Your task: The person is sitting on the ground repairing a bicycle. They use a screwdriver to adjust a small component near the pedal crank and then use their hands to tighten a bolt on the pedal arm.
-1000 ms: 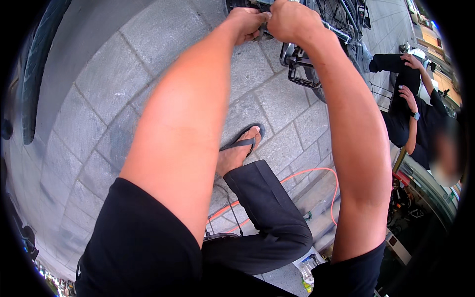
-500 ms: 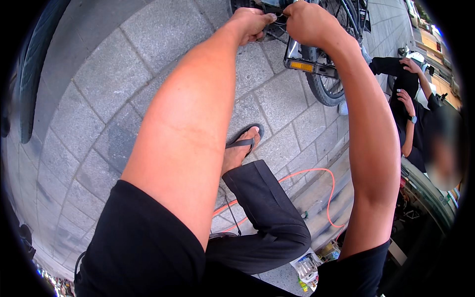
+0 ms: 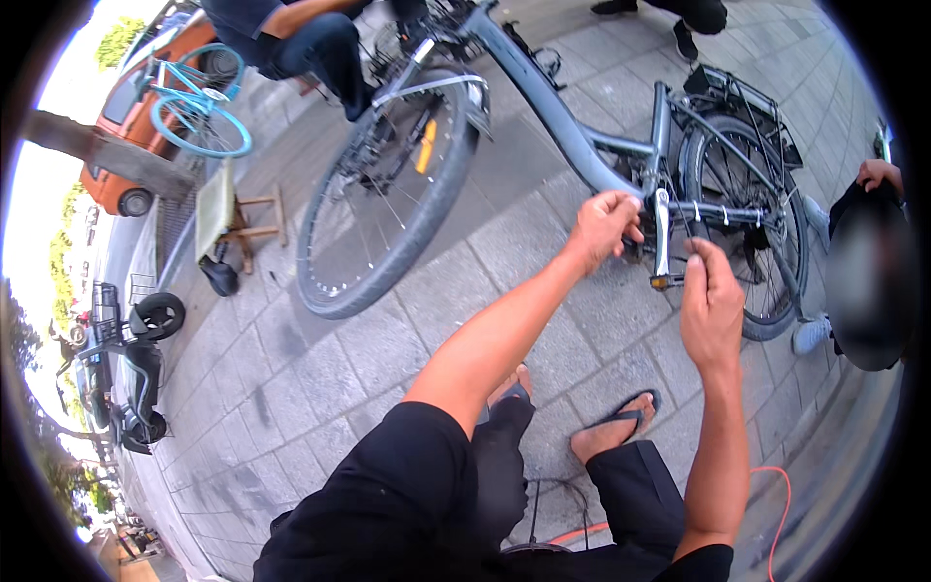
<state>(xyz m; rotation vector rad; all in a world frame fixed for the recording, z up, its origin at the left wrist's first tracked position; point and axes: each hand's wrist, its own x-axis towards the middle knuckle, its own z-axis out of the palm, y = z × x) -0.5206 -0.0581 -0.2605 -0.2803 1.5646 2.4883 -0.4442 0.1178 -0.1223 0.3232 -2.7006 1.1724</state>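
Observation:
A grey-blue bicycle frame (image 3: 543, 87) stretches across the upper middle of the view. My left hand (image 3: 609, 231) has its fingers curled at the bottom of the frame, just left of the silver crank arm (image 3: 662, 228). Whatever those fingers pinch is too small to make out. On the other side of the crank, my right hand (image 3: 715, 310) is raised, thumb and forefinger drawn together near the rear wheel (image 3: 776, 315). Anything between these fingertips cannot be made out. A pedal with an amber reflector (image 3: 667, 282) lies between the two hands.
The front wheel (image 3: 451, 189) is turned out to the left. Beyond it a person in dark clothes (image 3: 330, 58) crouches. A wooden stool (image 3: 257, 215) and parked scooter (image 3: 141, 373) stand left. Another person (image 3: 842, 209) is at right. An orange cord (image 3: 784, 504) runs over the ground.
My view has swung, bringing the whole bicycle and the street at left into sight. My hands, close together by the pedal before, are now farther apart, one on each side of the crank.

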